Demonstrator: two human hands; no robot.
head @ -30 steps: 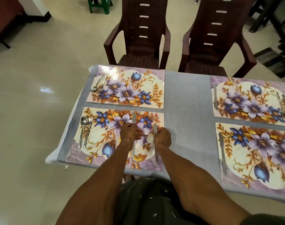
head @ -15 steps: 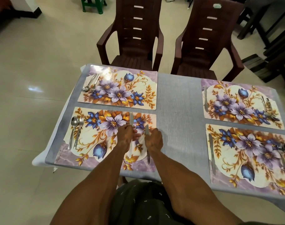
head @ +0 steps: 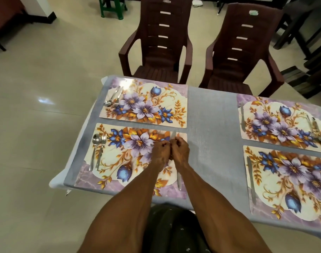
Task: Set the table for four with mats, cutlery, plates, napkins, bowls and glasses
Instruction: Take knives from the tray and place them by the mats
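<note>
Since the earlier frame both hands have drawn together at the near-left mat's right edge. Four mats (head: 143,104) cover the surface (head: 210,128); each shows cutlery, though the far-left one lacks a visible knife; plates, napkins, bowls and glasses are absent. The left hand (head: 160,152) and right hand (head: 180,151) have curled fingers; whether they grip anything I cannot tell. The knife (head: 179,179) lies lengthwise, blade toward the far edge.

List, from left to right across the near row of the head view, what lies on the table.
spoon → fork → left hand → right hand → near right mat's knife
</note>
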